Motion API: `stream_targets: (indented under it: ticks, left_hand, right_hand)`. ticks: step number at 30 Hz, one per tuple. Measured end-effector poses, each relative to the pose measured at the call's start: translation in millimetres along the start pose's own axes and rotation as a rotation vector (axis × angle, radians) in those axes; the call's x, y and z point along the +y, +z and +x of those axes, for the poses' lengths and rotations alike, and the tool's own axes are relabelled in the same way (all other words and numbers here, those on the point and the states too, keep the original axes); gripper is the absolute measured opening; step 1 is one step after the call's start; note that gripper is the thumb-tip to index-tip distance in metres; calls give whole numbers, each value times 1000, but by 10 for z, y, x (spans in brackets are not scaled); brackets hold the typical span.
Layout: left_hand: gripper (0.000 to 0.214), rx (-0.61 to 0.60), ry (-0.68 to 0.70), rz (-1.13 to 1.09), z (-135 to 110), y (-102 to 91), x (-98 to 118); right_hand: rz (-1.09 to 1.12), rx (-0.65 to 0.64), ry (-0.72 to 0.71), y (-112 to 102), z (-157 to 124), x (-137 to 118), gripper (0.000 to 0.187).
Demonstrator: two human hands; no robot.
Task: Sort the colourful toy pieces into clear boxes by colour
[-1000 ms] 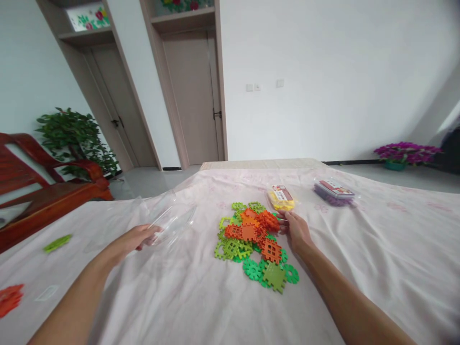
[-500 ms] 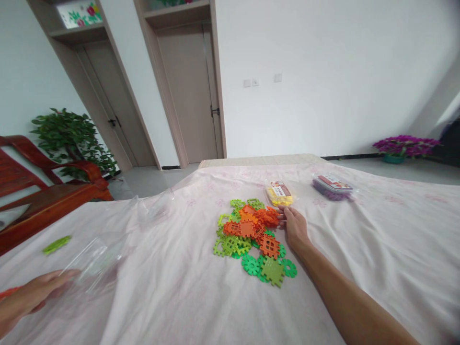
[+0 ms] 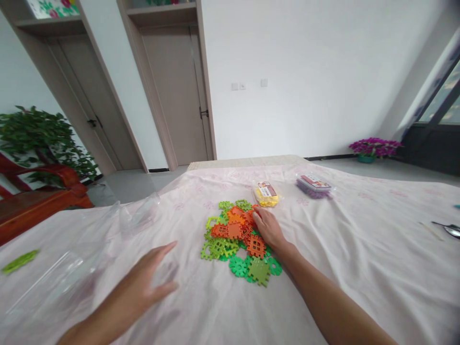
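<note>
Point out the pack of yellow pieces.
In the head view, the yellow pack lies right of centre, just beyond the right hand, left of the purple box.

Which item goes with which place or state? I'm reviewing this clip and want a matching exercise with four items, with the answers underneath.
Items
1. Left grip
2. Right grip
3. Labelled pack of yellow pieces
4. Pot of magenta flowers

Places and states
A. On the floor, near the wall
B. At the right-hand edge of the orange interlocking pieces
C. On the patterned cloth, just beyond the heap
D. Thumb and fingers spread, holding nothing

Right pairs: 1-D, 2-B, 3-C, 4-A
</note>
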State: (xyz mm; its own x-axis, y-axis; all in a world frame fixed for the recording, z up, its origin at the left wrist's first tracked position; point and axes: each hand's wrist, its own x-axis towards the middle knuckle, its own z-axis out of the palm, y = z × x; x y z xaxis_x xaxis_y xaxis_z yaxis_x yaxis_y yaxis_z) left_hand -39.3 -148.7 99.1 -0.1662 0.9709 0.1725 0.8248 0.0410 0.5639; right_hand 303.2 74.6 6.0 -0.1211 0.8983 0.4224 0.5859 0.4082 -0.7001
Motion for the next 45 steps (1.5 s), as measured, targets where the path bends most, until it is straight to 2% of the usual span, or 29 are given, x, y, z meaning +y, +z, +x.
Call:
stream_targets:
  ticks: [1, 2, 4, 6, 9, 11, 13, 17, 20, 24, 25, 27, 30, 33, 36, 38, 40, 43, 45]
  left_hand:
    - [83, -154, 67, 12, 107, 229, 113]
    - [94, -240, 96, 40, 204, 443, 220]
    - [116, -321, 122, 99, 374, 807, 403]
    - [125, -266, 190, 119, 528, 1080, 538]
    - [118, -139, 297, 73, 743, 1365, 661]
    - [100, -62, 355, 22, 867, 1503, 709]
    - [79, 9, 379, -18, 969, 1610, 748]
    - [48, 122, 357, -92, 1133, 1724, 859]
    - [32, 211, 263, -217, 1246, 1732, 964]
    - [31, 349, 119, -445, 1353, 1710, 993]
    - [35, 349, 120, -458, 1361, 1707, 975]
    - [46, 310, 205, -391, 1343, 1702, 940]
    - [55, 275, 420, -135, 1219, 1690, 979]
    - [52, 251, 608, 60, 967, 1696, 1181]
    - [58, 76, 762, 121, 644, 1769, 1425]
    - [63, -56, 805, 157, 469, 1848, 1523]
    - [62, -106, 821, 211, 387, 1920, 1545]
    - [54, -26, 832, 306, 472, 1974, 1474]
    - [47, 80, 832, 352, 618, 1977, 1403]
  right_hand:
    - [2, -53, -24, 0, -26, -67, 46]
    - [15, -109, -58, -8, -54, -137, 48]
    - [52, -215, -166, -36, -110, -277, 54]
    - [75, -288, -313, -63, -156, -397, 63]
    - [75, -311, -466, -64, -185, -482, 65]
    - [64, -246, -450, -37, -174, -456, 60]
    - [48, -124, -355, -3, -144, -381, 56]
    - [125, 103, -145, 11, -65, -254, 45]
    - [284, 207, -15, -48, -24, -264, 38]
    - [479, 175, 3, -177, -10, -286, 43]
    - [521, 154, -11, -208, -8, -270, 44]
    - [547, 144, -35, -261, 8, -208, 43]
    - [412, 227, -94, -292, 56, -71, 40]
    - [279, 262, -148, -259, 112, 49, 43]
    - [216, 269, -141, -237, 188, 132, 45]
    - [142, 353, -112, -296, 282, 201, 43]
    - [25, 465, -70, -438, 413, 315, 40]
    - [-226, 578, 18, -772, 618, 586, 39]
    - [-435, 583, 107, -1017, 712, 807, 39]
